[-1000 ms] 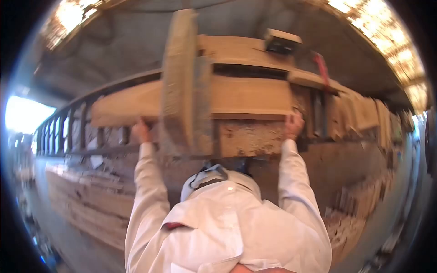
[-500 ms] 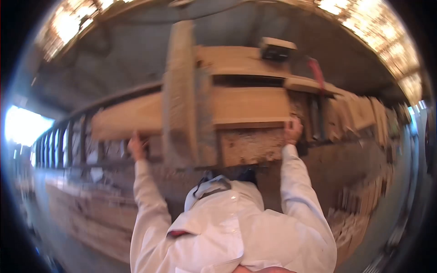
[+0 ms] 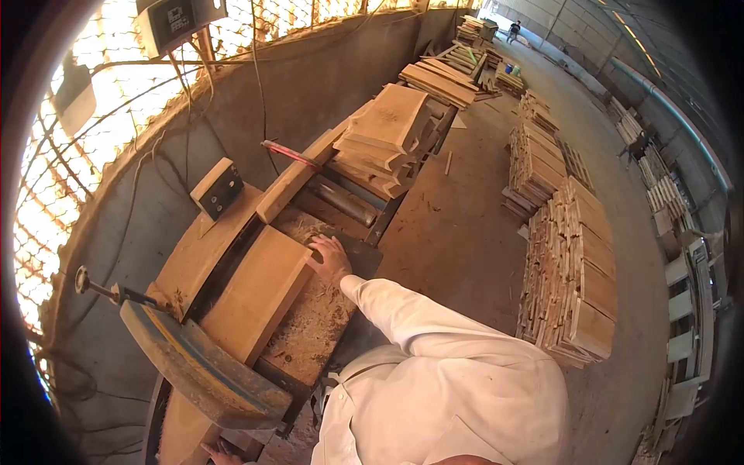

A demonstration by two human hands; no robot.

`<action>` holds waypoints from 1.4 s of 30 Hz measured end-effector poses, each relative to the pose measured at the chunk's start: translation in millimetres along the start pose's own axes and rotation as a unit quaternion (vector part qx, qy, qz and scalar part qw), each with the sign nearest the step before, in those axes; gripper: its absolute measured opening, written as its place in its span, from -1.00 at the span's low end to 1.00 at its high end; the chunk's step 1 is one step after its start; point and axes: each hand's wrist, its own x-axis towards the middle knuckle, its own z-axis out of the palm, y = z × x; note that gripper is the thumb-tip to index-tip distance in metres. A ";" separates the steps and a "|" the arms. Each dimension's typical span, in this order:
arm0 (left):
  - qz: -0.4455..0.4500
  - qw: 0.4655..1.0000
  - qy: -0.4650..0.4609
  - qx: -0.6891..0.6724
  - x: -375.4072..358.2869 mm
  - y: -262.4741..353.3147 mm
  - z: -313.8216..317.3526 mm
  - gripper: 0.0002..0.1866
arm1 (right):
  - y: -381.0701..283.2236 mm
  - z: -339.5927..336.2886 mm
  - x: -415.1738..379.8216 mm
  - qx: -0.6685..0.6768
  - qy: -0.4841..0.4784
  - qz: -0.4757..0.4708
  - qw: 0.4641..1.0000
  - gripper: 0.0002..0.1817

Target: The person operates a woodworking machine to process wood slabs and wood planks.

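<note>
A long wooden board (image 3: 256, 291) lies on the machine bed and runs beneath a heavy dusty crosspiece (image 3: 205, 368). My right hand (image 3: 331, 260) grips the board's far end at its near corner, fingers curled against the end and side. Low in the view, partly cut off by the frame, my left hand (image 3: 222, 453) has its fingers at the edge of the board's other part, beyond the crosspiece. Sawdust covers the bed (image 3: 314, 333) beside the board.
Cut boards (image 3: 387, 128) are piled at the machine's far end, near a red-handled bar (image 3: 291, 153). A switch box (image 3: 217, 190) stands behind the bed. Stacked planks (image 3: 570, 271) line the floor to the right. A person (image 3: 514, 31) is far off.
My view has swung toward the right, showing the hall and stacks. My right hand stays at the board's end; my left hand now sits at the frame's bottom edge.
</note>
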 end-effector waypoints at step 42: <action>-0.255 0.885 0.180 -0.345 -6.8 92.4 16.7 -0.41 | -62.7 86.2 -68.3 0.683 -0.313 0.445 0.488 -0.29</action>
